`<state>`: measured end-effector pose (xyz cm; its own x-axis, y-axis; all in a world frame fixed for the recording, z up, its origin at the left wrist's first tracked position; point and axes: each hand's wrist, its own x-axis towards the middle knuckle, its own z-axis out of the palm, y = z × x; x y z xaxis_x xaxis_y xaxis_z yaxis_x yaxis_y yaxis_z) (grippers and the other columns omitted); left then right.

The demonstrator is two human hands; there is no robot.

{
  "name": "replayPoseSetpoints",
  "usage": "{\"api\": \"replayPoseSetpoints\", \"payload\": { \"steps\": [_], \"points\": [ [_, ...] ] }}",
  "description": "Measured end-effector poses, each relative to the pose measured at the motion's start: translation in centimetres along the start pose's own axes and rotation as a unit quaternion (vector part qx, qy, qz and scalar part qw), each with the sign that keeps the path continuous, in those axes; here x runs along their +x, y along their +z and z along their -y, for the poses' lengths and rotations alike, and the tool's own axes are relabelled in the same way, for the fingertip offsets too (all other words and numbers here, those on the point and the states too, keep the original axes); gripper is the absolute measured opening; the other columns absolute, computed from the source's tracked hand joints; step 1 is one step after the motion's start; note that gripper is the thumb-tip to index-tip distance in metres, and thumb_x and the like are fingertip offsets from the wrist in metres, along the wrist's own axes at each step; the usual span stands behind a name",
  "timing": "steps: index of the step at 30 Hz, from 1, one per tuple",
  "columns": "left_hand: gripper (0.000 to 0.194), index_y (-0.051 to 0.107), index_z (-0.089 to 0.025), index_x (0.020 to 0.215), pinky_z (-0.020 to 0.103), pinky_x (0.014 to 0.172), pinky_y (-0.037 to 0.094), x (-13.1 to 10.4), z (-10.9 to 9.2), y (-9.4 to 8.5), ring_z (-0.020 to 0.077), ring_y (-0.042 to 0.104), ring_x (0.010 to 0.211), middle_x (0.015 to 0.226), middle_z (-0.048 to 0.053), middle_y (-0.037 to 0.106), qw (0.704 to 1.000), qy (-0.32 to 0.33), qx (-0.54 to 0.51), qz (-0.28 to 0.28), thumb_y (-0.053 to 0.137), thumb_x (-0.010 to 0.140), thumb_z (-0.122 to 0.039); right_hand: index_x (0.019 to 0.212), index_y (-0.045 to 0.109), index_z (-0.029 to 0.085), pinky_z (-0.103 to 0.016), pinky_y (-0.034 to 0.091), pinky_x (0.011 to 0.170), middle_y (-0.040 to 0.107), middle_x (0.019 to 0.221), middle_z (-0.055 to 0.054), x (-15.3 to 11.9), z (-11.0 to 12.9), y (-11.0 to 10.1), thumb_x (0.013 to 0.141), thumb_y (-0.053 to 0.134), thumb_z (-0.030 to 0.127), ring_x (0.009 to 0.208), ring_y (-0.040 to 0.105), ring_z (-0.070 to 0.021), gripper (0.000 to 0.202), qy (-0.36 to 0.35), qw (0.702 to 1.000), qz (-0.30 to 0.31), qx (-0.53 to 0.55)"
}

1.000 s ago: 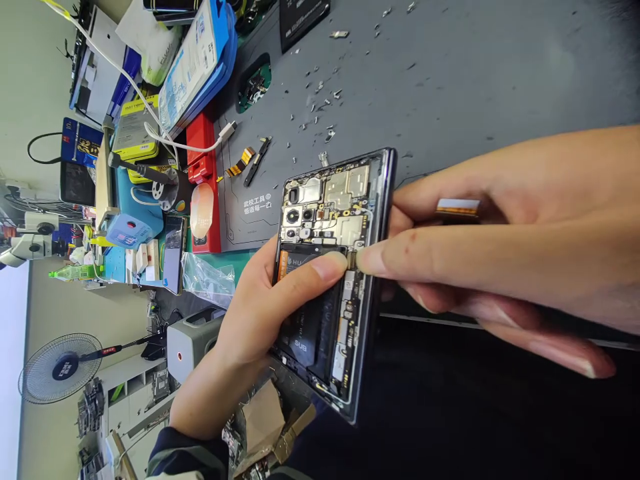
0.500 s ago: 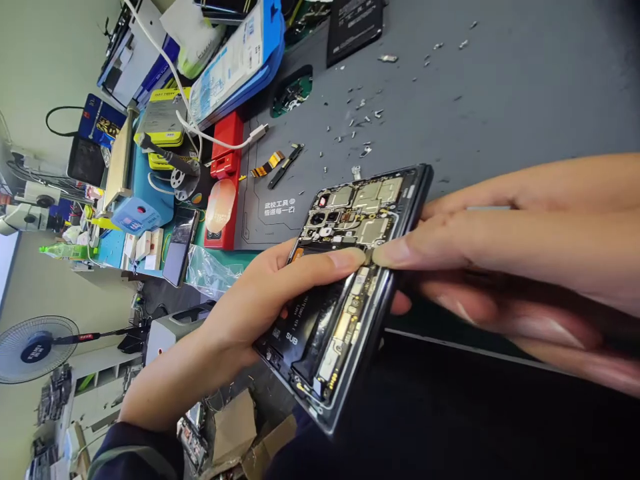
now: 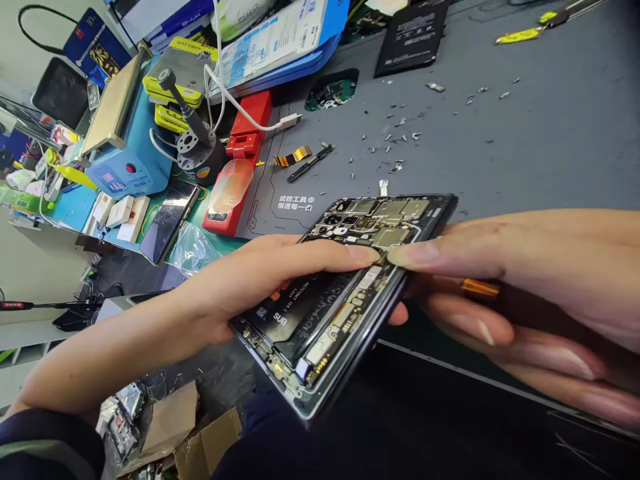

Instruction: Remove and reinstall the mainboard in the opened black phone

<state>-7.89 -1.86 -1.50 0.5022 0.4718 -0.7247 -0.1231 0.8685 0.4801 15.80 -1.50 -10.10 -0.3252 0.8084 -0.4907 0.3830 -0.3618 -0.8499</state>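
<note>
An opened phone (image 3: pixel 345 293) is tilted in front of me, its circuit boards and a black battery marked SUB exposed. My left hand (image 3: pixel 285 267) grips its left side, thumb pressed on the middle of the inside, other fingers mostly hidden underneath. My right hand (image 3: pixel 520 280) pinches the right edge, its thumb tip close beside the left thumb. Below that thumb an orange flex piece (image 3: pixel 480 288) shows near the right fingers; what holds it cannot be made out.
On the grey mat (image 3: pixel 500 160) lie small metal bits, a flex cable (image 3: pixel 293 157), a black battery (image 3: pixel 413 37) and tweezers (image 3: pixel 565 17). Left are a red holder (image 3: pixel 235 193), a dark phone (image 3: pixel 170 217) and a blue machine (image 3: pixel 130 153). A cardboard box (image 3: pixel 173 417) stands below.
The view has shifted, bringing the tweezers into sight. The phone is tilted flatter, with both thumbs still at its middle. The orange flex piece now shows below the right thumb.
</note>
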Motion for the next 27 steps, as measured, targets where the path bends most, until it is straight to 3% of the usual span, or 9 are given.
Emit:
{"api": "replayPoseSetpoints", "payload": {
  "steps": [2, 6, 8, 11, 15, 18, 24, 27],
  "points": [
    [0.008, 0.086, -0.02, 0.078, 0.017, 0.056, 0.061, -0.1, -0.3, -0.2, 0.0126, 0.074, 0.065, 0.081, 0.001, 0.083, 1.0, -0.005, 0.005, 0.011, 0.086, 0.086, -0.021, 0.046, 0.049, 0.032, -0.036, 0.01, 0.022, 0.02, 0.035, 0.004, -0.2, 0.0, -0.1, 0.093, 0.049, 0.089, 0.02, 0.022, -0.0144, 0.074, 0.088, 0.992, 0.084, 0.033],
    [0.019, 0.086, -0.015, 0.085, 0.018, 0.055, 0.061, -0.2, -0.7, -0.4, 0.0133, 0.075, 0.064, 0.081, 0.005, 0.083, 1.0, -0.025, 0.004, -0.004, 0.081, 0.095, -0.03, 0.046, 0.043, 0.028, -0.031, 0.006, 0.032, 0.018, 0.038, 0.004, -0.3, 1.1, -0.1, 0.082, 0.051, 0.097, 0.023, 0.02, -0.0116, 0.078, 0.226, 0.969, 0.093, 0.031],
    [0.024, 0.085, -0.014, 0.087, 0.017, 0.059, 0.063, -0.3, -0.8, -0.3, 0.0131, 0.076, 0.065, 0.083, 0.006, 0.084, 0.999, -0.033, -0.001, -0.011, 0.076, 0.099, -0.033, 0.046, 0.04, 0.027, -0.029, 0.005, 0.035, 0.016, 0.039, 0.004, -0.4, 1.6, 0.0, 0.076, 0.054, 0.099, 0.024, 0.02, -0.0109, 0.079, 0.263, 0.959, 0.101, 0.019],
    [0.027, 0.085, -0.014, 0.086, 0.016, 0.062, 0.064, -0.3, -0.8, -0.3, 0.0116, 0.076, 0.065, 0.082, 0.005, 0.083, 0.999, -0.038, -0.003, -0.005, 0.072, 0.103, -0.031, 0.05, 0.041, 0.029, -0.031, 0.009, 0.034, 0.016, 0.039, 0.005, -0.7, 1.8, 0.1, 0.078, 0.057, 0.094, 0.025, 0.025, -0.0139, 0.072, 0.232, 0.968, 0.094, 0.015],
    [0.03, 0.085, -0.013, 0.088, 0.016, 0.066, 0.066, -0.1, -0.8, -0.3, 0.0105, 0.076, 0.065, 0.083, 0.003, 0.083, 0.999, -0.034, 0.0, 0.018, 0.067, 0.106, -0.03, 0.066, 0.052, 0.034, -0.037, 0.025, 0.033, 0.027, 0.04, 0.004, -1.0, 1.0, -0.1, 0.084, 0.06, 0.079, 0.031, 0.039, -0.0208, 0.05, 0.156, 0.987, 0.043, 0.017],
    [0.03, 0.085, -0.013, 0.088, 0.016, 0.068, 0.067, 0.0, -0.8, -0.3, 0.0097, 0.076, 0.066, 0.082, 0.003, 0.083, 0.999, -0.035, 0.002, 0.014, 0.067, 0.106, -0.029, 0.07, 0.054, 0.034, -0.038, 0.03, 0.034, 0.031, 0.042, 0.003, -1.1, 0.6, -0.3, 0.084, 0.062, 0.076, 0.034, 0.045, -0.0228, 0.045, 0.142, 0.99, 0.02, 0.014],
    [0.031, 0.084, -0.014, 0.084, 0.017, 0.065, 0.066, 0.3, -0.6, -0.3, 0.0104, 0.076, 0.064, 0.08, 0.002, 0.083, 1.0, -0.029, 0.005, 0.009, 0.067, 0.106, -0.029, 0.062, 0.053, 0.033, -0.036, 0.023, 0.033, 0.025, 0.041, 0.003, -1.0, 1.5, -0.1, 0.082, 0.06, 0.083, 0.031, 0.037, -0.0198, 0.054, 0.179, 0.982, 0.045, 0.039],
    [0.03, 0.085, -0.014, 0.084, 0.014, 0.058, 0.063, 0.2, -0.6, -0.4, 0.0103, 0.076, 0.064, 0.082, 0.003, 0.083, 0.999, -0.031, 0.004, 0.01, 0.069, 0.104, -0.031, 0.05, 0.045, 0.029, -0.031, 0.013, 0.035, 0.017, 0.04, 0.004, -0.9, 2.8, 0.2, 0.068, 0.063, 0.096, 0.027, 0.024, -0.0137, 0.072, 0.243, 0.965, 0.082, 0.046]
  ]
}}
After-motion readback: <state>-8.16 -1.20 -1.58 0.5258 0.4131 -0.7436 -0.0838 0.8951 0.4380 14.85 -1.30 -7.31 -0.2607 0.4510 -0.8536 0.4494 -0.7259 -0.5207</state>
